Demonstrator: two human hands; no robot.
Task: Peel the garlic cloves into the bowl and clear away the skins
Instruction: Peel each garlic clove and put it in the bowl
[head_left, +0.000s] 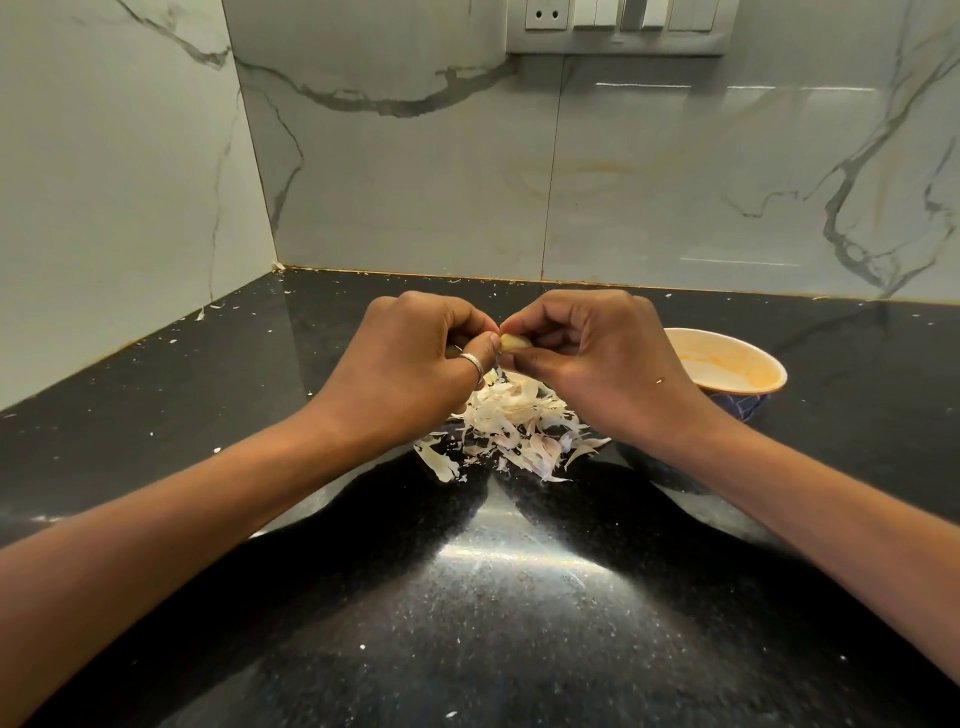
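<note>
Over papery white skin pile (514, 421), left hand (410, 364) + right hand (597, 358) fingers pinched yellowish garlic clove (514, 343), presumably so scraps collected there; cream bowl (727, 366) at 3 o'clock.

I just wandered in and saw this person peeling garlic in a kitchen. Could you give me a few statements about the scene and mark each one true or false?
1. Both the left hand and the right hand pinch one garlic clove between them. True.
2. The pile of skins lies inside the bowl. False: it lies on the counter, below the hands.
3. The bowl stands on the person's right side, partly behind the right hand. True.
4. The counter is pale wood. False: it is black and glossy.
5. A ring sits on the left hand. True.
</note>
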